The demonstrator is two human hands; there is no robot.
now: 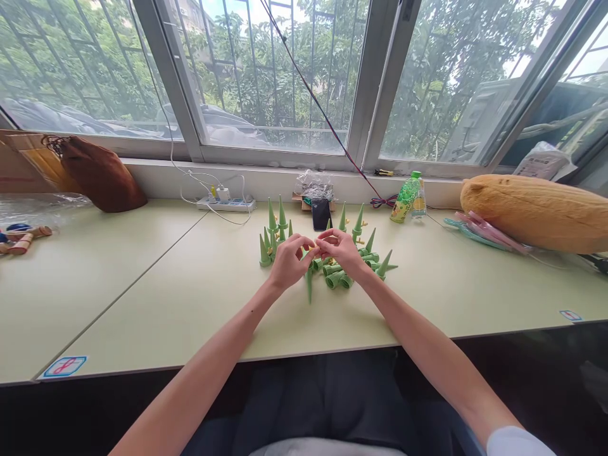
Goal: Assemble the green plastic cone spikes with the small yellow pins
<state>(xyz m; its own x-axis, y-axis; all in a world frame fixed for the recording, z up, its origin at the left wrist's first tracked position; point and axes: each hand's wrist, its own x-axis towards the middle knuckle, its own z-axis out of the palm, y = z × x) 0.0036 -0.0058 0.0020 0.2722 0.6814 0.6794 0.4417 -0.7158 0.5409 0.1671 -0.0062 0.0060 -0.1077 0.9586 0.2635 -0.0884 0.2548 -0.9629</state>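
Note:
My left hand [291, 258] and my right hand [340, 251] meet above the middle of the table, thumbs and fingers pinched together. What sits between the fingertips is small and mostly covered. Just below my left hand a green plastic cone [310, 288] points toward me; I cannot tell whether it is held or lies on the table. To the left stand several upright green cones [265, 252]. Behind and right of my right hand are more green cones [357, 221], some with small yellow pegs [364, 223]. Hollow green tubes [334, 279] lie beside my right wrist.
A phone [322, 215] lies behind the hands. Along the window are a power strip [227, 204], a green-capped bottle [406, 197], a brown pouch [102, 174] and a tan plush cushion [536, 212]. Wooden toys [23, 240] lie far left. The table's front edge [323, 353] runs below my forearms.

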